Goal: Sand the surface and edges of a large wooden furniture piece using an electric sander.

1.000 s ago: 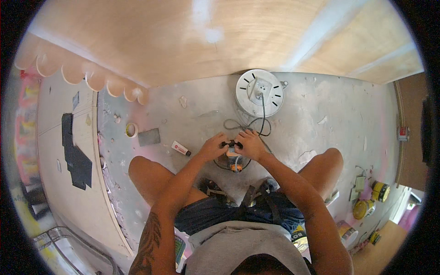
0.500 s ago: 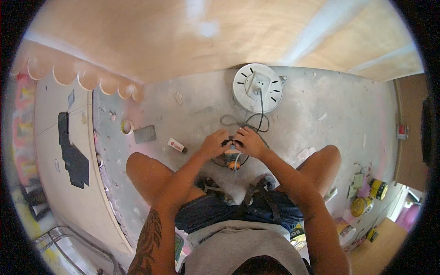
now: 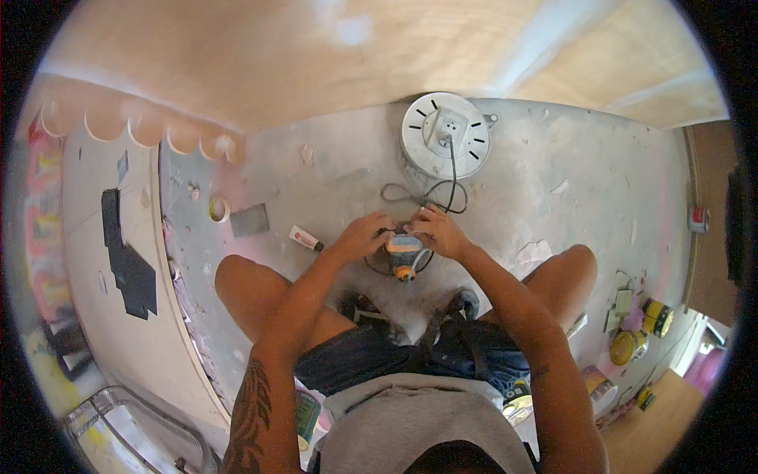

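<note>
On the dusty floor between my legs is a small orange and grey electric sander (image 3: 405, 244), with a pale tube or cord curving along its side. My left hand (image 3: 365, 237) is closed at the left of its dark far end, fingertips pinched against it. From the right, my right hand (image 3: 438, 232) grips the same end with curled fingers. Exactly what the fingertips hold there is partly hidden. A dark power cord (image 3: 437, 207) lies looped just beyond my hands and runs to a round white cable reel (image 3: 446, 134).
A white tube with a dark cap (image 3: 305, 238), a grey abrasive sheet (image 3: 250, 220) and a tape roll (image 3: 219, 209) lie to the left. A pale wooden panel (image 3: 316, 71) rises ahead. Yellow and black tins (image 3: 628, 347) stand at right. A pale board (image 3: 118, 332) lies at far left.
My hands have drawn slightly apart, and more of the sander's orange and grey body shows between them. The whole view has shifted a little; the reel sits slightly higher.
</note>
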A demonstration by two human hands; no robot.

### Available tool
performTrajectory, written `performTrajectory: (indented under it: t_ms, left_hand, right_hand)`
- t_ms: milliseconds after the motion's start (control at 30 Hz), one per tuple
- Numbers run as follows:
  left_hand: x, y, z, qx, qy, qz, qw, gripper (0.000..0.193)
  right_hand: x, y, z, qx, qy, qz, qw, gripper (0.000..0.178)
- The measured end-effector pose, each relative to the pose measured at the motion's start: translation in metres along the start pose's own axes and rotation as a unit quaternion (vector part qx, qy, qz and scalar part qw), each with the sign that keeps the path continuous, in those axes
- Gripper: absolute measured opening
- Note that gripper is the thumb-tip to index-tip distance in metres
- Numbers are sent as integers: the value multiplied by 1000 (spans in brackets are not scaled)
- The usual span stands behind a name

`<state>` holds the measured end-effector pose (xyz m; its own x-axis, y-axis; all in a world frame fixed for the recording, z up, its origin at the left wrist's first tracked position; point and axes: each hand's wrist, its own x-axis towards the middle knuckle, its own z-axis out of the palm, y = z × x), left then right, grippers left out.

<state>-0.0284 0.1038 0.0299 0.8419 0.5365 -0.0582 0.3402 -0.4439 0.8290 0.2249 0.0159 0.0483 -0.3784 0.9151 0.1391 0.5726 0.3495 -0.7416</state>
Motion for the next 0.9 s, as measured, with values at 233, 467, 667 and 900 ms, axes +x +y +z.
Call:
performTrajectory:
  t_ms: [233,467,667,900]
  left_hand:
    - [4,9,10,11,30,-36,999,27]
    - [4,20,7,32,27,-43,998,26]
    - [0,16,0,14,17,-47,999,25]
    - [1,13,-8,10,18,-10,1000,20]
  right_hand:
    - [7,-17,8,-153,-21,53,987,23]
    - [19,-23,8,-220,-41,10,975,32]
    - [27,-23,5,-189,-83,26,978,35]
    - [32,-30,8,-217,-92,38,971,35]
